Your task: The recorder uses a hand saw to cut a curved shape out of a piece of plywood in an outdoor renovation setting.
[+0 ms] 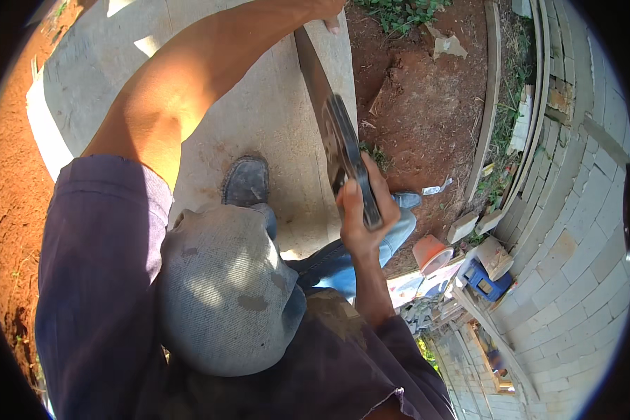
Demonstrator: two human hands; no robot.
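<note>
My right hand (362, 217) is closed round the dark handle of a handsaw (315, 73), with the thumb lying along its side. The saw's blade points away from me, along the right-hand part of a large grey board (280, 105). Whether the teeth are in a cut cannot be made out. At the far end of the board, my left hand (327, 12) rests near the blade's tip, one finger stretched down onto the surface. The top edge of the picture cuts off the rest of that hand. My shod foot (245, 180) stands on the board.
Reddish soil (427, 105) lies to the right, with a long timber strip (490, 91) beyond it. A block wall (574, 245) runs along the right side. Near its base are an orange bucket (432, 253) and a blue container (486, 280).
</note>
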